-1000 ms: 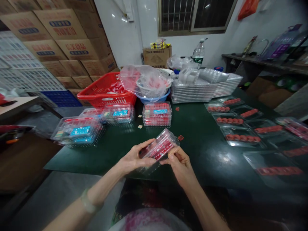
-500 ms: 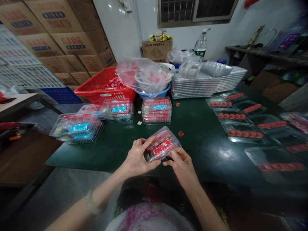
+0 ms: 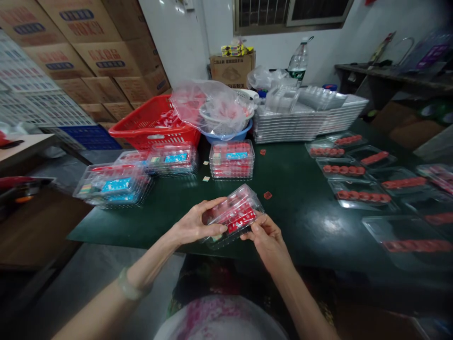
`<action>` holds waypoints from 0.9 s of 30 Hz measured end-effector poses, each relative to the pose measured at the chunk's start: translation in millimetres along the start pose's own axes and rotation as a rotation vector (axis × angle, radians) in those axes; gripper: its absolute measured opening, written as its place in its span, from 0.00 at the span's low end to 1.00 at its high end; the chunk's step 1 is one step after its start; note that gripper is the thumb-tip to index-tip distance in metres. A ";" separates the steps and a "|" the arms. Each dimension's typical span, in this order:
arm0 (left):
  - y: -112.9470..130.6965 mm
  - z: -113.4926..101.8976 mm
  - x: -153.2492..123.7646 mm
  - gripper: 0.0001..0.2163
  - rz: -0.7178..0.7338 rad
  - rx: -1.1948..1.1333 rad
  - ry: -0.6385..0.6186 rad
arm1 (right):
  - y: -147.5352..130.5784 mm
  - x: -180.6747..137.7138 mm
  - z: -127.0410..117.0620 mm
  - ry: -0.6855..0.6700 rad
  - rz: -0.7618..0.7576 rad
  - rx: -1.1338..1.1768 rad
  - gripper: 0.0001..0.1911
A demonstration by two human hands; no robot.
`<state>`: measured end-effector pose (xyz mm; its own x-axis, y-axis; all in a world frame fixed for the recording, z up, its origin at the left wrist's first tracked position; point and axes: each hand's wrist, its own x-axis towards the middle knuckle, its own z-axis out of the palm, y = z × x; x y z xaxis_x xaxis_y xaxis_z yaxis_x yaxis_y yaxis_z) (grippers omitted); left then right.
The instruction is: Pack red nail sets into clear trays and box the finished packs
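Observation:
Both of my hands hold one clear plastic clamshell box filled with small red pieces, just above the near edge of the dark green table. My left hand wraps its left end, thumb on top. My right hand pinches the box's near right edge with its fingertips. The box is tilted, its far end raised.
Stacks of filled boxes sit at left and centre. A red basket, a bagged bowl and stacked empty trays stand behind. Open trays with red rows cover the right. A loose red piece lies nearby.
The box has been turned a little in my hands and its lid side tipped; my right fingers moved along its near edge. The camera shifted slightly.

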<state>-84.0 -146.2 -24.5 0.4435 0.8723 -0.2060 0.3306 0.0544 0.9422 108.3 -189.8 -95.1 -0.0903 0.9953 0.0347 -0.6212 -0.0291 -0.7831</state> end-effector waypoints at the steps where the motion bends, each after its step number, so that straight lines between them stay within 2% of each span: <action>1: 2.7 -3.1 -0.4 0.34 -0.002 -0.032 -0.009 | 0.4 0.0 -1.1 -0.001 0.000 0.003 0.06; 6: 1.7 -28.1 -0.4 0.28 0.076 -0.121 0.054 | 2.1 0.1 -6.5 0.031 0.007 0.045 0.07; 9: -12.7 -42.2 2.5 0.23 0.044 -0.176 0.086 | 2.1 0.9 -6.1 0.047 0.033 0.055 0.07; 13: -26.8 -53.3 3.8 0.19 -0.014 -0.361 0.119 | 0.2 3.0 -6.8 0.128 0.092 0.031 0.07; 19: -22.5 -61.1 -6.4 0.19 -0.018 -0.543 0.092 | -14.3 5.1 -18.5 0.287 0.267 -0.311 0.15; 24: -16.7 -58.2 -16.4 0.20 0.006 -0.622 0.043 | -21.5 4.2 -25.9 0.312 0.276 -0.686 0.17; 27: -15.6 -55.4 -22.2 0.20 0.013 -0.645 0.031 | -21.8 4.1 -28.7 0.314 0.263 -0.768 0.19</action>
<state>-145.2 -139.6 -20.0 0.4171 0.8878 -0.1944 -0.2459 0.3162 0.9163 143.8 -182.4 -95.7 0.1317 0.9478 -0.2903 0.0973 -0.3038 -0.9478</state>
